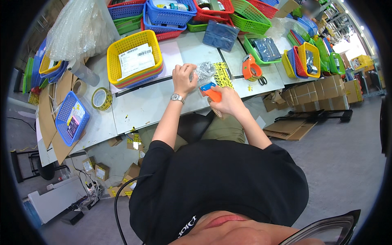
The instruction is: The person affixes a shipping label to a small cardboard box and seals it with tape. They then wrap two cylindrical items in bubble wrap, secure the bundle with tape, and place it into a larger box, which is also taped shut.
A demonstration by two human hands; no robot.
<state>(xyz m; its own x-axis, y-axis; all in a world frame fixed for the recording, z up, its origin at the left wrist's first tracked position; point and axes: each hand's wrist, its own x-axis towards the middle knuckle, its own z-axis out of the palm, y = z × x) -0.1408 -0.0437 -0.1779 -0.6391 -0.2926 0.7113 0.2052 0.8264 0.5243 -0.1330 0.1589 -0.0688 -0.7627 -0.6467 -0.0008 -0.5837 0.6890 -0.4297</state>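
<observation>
Glasses [344, 223] nearest, baskets [112, 61] beyond, left fingers [189, 68] grip bubble wrap [205, 71], right fingers [221, 90] tape dispenser [212, 95].

Crumpled, clear plastic-wrapped bundle [205, 72] over the surface [139, 106]. Orange tape dispenser [214, 96] just beside, blue end toward bundle.

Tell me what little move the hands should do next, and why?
Maybe the right hand should bring its tape dispenser to the clear wrap and stick tape on. The dispenser is already gripped close beside the wrap, and the left hand is at the wrap's other side, seemingly steadying it.
</observation>
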